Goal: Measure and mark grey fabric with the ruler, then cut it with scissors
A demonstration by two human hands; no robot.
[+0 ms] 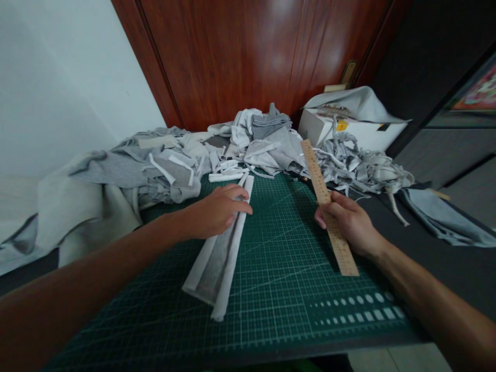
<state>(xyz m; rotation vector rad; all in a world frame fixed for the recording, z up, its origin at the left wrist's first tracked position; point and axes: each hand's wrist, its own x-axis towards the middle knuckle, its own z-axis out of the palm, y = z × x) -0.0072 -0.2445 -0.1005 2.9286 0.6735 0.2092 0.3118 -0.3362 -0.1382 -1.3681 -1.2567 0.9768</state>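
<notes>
A long grey cloth strip with pale folded edges (211, 266) lies lengthwise on the green cutting mat (271, 289). Over its upper part is my left hand (225, 209), palm down, fingers bent but apart; whether the fingertips press on the cloth is hard to make out. My right hand (346, 219) grips a wooden ruler (315, 173) around its middle, thumb on top. The ruler slants above the right side of the mat, apart from the strip.
Heaped grey and white cloth (166, 170) lines the back and left. Small white rolled pieces (228, 168) lie behind the strip. At the back right are a white box (349, 132) and tangled cloth strips (360, 168). A brown wooden door (248, 62) stands behind.
</notes>
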